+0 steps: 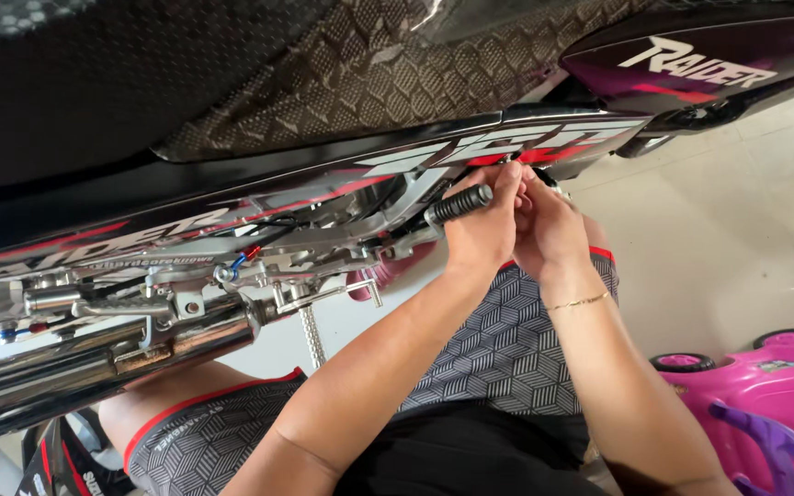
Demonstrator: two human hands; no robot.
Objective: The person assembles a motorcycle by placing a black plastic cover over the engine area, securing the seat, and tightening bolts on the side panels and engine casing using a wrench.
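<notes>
patterned grey shorts with red trim cover the person's lap at the bottom of the view, and both forearms rise from there to one spot under the motorcycle's tail. left hand is wrapped loosely around the black ribbed footpeg, its fingers curled up and pressed together against the lower edge of the side panel. right hand sits touching the left one, just beside it, fingers bunched toward the same point; whether they pinch anything small cannot be told, as the left hand hides it. a thin gold bracelet circles the right wrist. just above the fingers runs the glossy black panel with white and red lettering decals, and above that the textured black seat. away from the fingers, beyond the left wrist, lie the chrome exhaust pipe and silver brackets with a small blue fitting. below the right elbow stands a pink and purple toy car on the pale tiled floor.
</notes>
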